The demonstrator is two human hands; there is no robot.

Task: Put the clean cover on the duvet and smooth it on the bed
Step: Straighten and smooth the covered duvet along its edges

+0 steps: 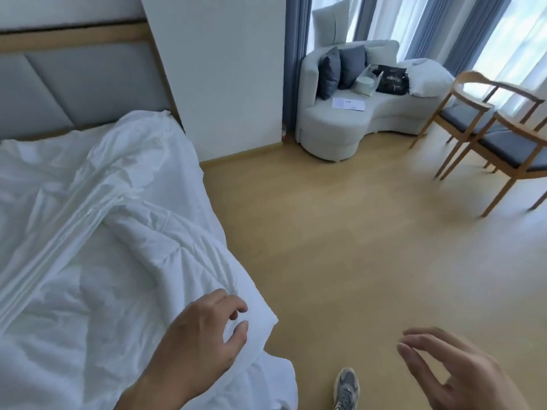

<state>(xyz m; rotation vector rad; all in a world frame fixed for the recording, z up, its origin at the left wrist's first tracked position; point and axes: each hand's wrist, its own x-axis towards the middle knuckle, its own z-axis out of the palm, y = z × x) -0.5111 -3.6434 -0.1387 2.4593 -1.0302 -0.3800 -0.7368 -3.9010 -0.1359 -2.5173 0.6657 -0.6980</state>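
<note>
Single head-worn wide-angle view. Camera stands beside bed, at end away from headboard, high above bed; faces forward and down along bed side. Sofa far beyond bed.

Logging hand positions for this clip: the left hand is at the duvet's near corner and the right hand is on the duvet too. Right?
Not quite. The head view shows the right hand open over the floor, apart from the duvet. The left hand is at the duvet's near corner.

Blurry right hand; shoe half offscreen
</note>
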